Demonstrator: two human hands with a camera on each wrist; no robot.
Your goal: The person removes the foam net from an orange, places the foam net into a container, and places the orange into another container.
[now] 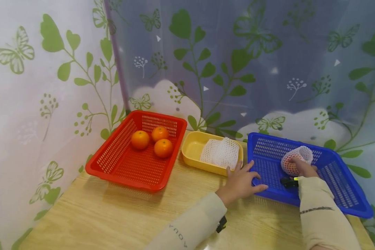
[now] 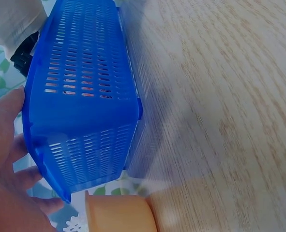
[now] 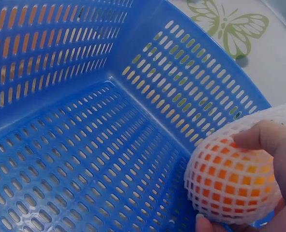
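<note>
My right hand holds an orange wrapped in a white foam net sleeve inside the blue basket. In the right wrist view, the thumb presses on the fruit from above and a fingertip shows beneath it. The sleeve covers the orange and trails past it at one end. My left hand rests at the near left corner of the blue basket, fingers spread and touching its rim. Beside that hand is a yellow tray with white foam net sleeves lying in it.
A red basket with three bare oranges stands on the left of the wooden table. Printed curtains hang close behind the containers and along the left side.
</note>
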